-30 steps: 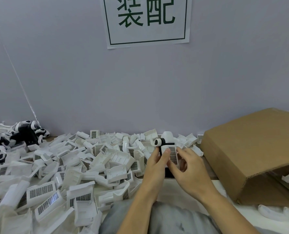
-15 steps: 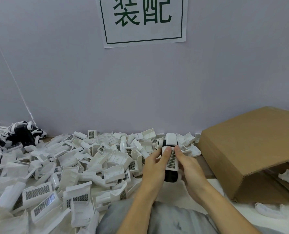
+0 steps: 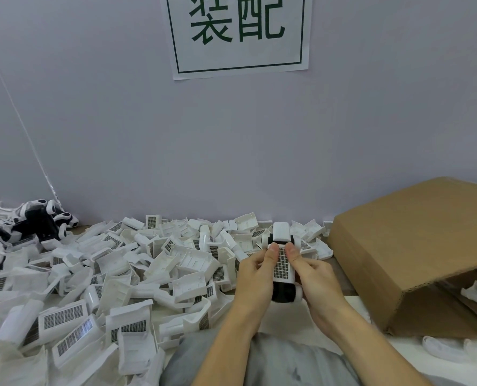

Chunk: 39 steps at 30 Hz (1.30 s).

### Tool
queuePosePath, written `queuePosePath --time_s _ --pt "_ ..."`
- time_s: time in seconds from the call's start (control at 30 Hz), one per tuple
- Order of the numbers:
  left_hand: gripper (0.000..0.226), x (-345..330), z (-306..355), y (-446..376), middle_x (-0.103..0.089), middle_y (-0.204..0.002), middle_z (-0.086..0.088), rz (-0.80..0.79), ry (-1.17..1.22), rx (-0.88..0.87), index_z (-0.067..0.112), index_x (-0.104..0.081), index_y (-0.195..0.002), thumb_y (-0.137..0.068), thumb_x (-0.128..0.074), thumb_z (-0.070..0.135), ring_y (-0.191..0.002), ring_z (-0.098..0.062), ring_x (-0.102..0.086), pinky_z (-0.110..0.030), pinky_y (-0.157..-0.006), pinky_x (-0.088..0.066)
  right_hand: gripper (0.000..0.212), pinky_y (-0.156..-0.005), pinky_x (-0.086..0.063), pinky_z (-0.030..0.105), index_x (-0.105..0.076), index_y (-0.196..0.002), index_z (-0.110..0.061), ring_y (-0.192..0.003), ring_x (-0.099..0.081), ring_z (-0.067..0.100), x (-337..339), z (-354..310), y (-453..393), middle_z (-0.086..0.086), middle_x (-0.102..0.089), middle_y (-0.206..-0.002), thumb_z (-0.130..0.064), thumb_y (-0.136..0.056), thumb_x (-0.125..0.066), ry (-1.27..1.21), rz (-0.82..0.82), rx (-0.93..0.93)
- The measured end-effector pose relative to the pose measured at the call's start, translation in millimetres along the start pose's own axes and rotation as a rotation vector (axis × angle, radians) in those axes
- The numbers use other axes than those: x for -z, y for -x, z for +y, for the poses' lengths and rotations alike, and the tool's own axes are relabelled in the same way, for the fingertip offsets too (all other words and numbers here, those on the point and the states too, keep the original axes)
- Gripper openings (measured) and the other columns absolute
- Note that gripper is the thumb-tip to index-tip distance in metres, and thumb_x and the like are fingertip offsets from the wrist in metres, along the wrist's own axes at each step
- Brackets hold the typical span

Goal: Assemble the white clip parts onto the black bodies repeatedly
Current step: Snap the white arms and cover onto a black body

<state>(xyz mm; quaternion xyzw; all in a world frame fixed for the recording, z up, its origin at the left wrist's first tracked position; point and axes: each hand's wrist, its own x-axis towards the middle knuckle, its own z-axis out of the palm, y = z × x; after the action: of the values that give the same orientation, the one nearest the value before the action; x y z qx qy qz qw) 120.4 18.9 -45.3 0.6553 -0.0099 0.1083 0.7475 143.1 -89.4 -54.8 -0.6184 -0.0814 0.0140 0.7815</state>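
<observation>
Both hands meet in front of the body, thumbs side by side

The left hand (image 3: 255, 277) and the right hand (image 3: 316, 277) face each other, each wrapped round one side of the held piece (image 3: 282, 267), fingers curled underneath out of sight. Both thumbs lie on top, pointing away from the body, tips nearly touching and pressing down. The bare forearms rise from the lower edge of the view and converge toward the hands, the left from lower centre, the right from the lower right, wrists roughly straight.

White clip (image 3: 281, 263) atop black body (image 3: 283, 293)
</observation>
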Motion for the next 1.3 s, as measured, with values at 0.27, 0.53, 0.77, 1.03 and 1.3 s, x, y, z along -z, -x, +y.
queuePosePath --time_s 0.27,0.53,0.77,1.03,1.3 --pt "0.032 2 -6 -5 -0.078 -0.09 -0.009 -0.002 0.02 0.052 0.012 -0.077 -0.101 -0.106 -0.051 0.03 -0.088 -0.025 -0.075 -0.042 -0.078 -0.061 0.028 -0.077 -0.06 0.035 -0.081 -0.095 -0.011 -0.092 -0.076 0.023 4 0 -1 0.01 -0.079 -0.094 -0.033 -0.096 -0.062 0.066 -0.028 0.013" --pt "0.031 3 -8 -7 -0.078 -0.085 -0.008 0.024 0.055 0.054 0.016 -0.079 -0.094 -0.104 -0.054 0.031 -0.078 -0.022 -0.074 -0.036 -0.062 -0.059 0.037 -0.073 -0.06 0.032 -0.083 -0.088 -0.016 -0.087 -0.076 0.02 3 1 -2 0.007 -0.079 -0.091 -0.047 -0.087 -0.064 0.11 -0.024 0.042" --pt "0.025 1 -8 -8 -0.074 -0.112 -0.022 -0.031 0.109 0.081 0.001 -0.069 -0.121 -0.105 -0.05 0.008 -0.108 -0.039 -0.07 -0.057 -0.097 -0.055 0.028 -0.096 -0.055 0.051 -0.078 -0.107 -0.008 -0.102 -0.073 0.03 12 0 -6 0.013 -0.077 -0.103 -0.025 -0.101 -0.056 0.032 -0.048 -0.004" --pt "0.022 1 -6 -6 -0.076 -0.106 -0.017 0.013 0.104 0.056 0.006 -0.073 -0.115 -0.102 -0.056 0.012 -0.101 -0.033 -0.073 -0.051 -0.091 -0.059 0.026 -0.091 -0.058 0.047 -0.081 -0.098 -0.014 -0.095 -0.075 0.023 8 1 -7 0.008 -0.079 -0.096 -0.031 -0.098 -0.061 0.077 -0.016 0.036" --pt "0.03 2 -7 -7 -0.078 -0.092 -0.015 0.052 0.091 0.102 0.009 -0.079 -0.098 -0.101 -0.06 0.033 -0.088 -0.031 -0.076 -0.044 -0.076 -0.061 0.027 -0.087 -0.058 0.043 -0.081 -0.094 -0.011 -0.094 -0.075 0.026 9 4 -5 0.011 -0.078 -0.095 -0.032 -0.096 -0.064 0.084 -0.048 0.018"
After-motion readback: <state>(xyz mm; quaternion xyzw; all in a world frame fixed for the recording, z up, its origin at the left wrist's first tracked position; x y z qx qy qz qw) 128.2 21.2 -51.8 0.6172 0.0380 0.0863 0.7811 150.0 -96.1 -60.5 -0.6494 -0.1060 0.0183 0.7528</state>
